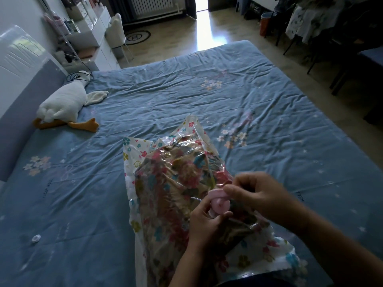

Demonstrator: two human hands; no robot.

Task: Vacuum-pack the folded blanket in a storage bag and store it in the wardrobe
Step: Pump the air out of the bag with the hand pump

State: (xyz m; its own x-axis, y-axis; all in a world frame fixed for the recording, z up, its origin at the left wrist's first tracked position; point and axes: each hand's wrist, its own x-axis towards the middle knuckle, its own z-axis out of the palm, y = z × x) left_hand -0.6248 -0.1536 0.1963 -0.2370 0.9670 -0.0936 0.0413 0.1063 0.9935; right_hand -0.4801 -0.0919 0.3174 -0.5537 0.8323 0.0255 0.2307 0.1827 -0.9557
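Clear plastic printed with small coloured flowers makes up the storage bag [132, 156], which lies on the blue flower-patterned bed sheet [228, 96] near the bed's near edge, roughly midway between its left and right sides. Its length runs from the near edge towards the middle of the bed. Inside it sits the folded blanket with a red, teal and tan floral print [165, 204]. The film is wrinkled and glossy over the blanket, and the bag's corners stick out loose beyond it.

On the bag's top face, towards the near edge, is a round pink plastic valve [220, 205]. The left hand [204, 224] curls its thumb and fingers round the valve's rim. The right hand [256, 193] pinches the pink lid [216, 192] just above the valve between its fingertips; motion blur hides the finer finger positions.

A white plush goose with orange feet [62, 104] lies along the bed's left edge beside the grey headboard [22, 104]. A small white round object [35, 238] rests on the sheet near the near-left corner, well apart from the bag.
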